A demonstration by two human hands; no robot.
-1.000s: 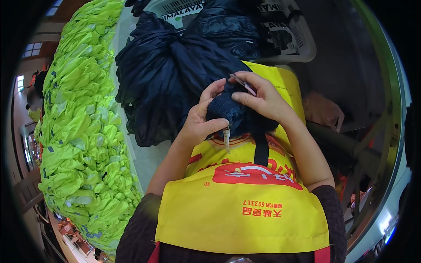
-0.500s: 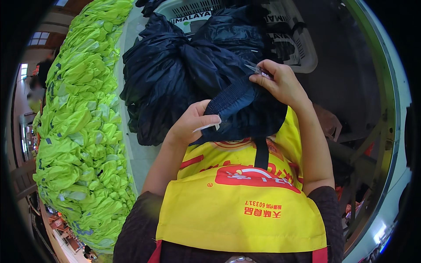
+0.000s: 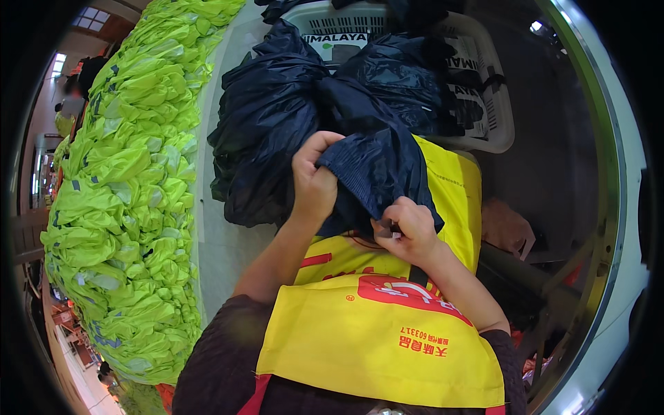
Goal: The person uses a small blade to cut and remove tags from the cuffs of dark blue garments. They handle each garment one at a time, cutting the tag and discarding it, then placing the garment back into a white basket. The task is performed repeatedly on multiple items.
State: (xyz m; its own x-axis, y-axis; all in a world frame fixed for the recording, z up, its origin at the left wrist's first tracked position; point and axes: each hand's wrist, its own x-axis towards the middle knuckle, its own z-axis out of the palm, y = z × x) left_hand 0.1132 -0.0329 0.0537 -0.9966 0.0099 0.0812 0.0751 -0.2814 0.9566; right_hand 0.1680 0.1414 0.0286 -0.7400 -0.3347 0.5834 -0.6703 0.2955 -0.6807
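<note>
A dark navy garment point(image 3: 373, 162) of thin, shiny fabric lies across my lap, part of a larger dark heap. Near the middle, my left hand point(image 3: 316, 178) is closed on the ribbed edge of it, thumb and fingers pinching the cloth. My right hand point(image 3: 411, 232) is lower and closer to my body, closed at the garment's lower edge. A small pair of thread snips point(image 3: 394, 234) sits within its fingers, mostly hidden, with only a dark and whitish bit showing. Under the cloth is my yellow apron point(image 3: 360, 332) with red print.
Bunched dark fabric point(image 3: 266, 131) lies to the left of the hands. Behind stands a pale plastic basket point(image 3: 503, 124) with dark goods and printed packaging. A long pile of lime-green garments point(image 3: 124, 228) fills the left side. A metal frame point(image 3: 605, 173) runs along the right.
My right hand has come down toward my body, with the snips' tips no longer showing. The left hand has moved slightly up, and the white tag beneath its thumb is out of sight.
</note>
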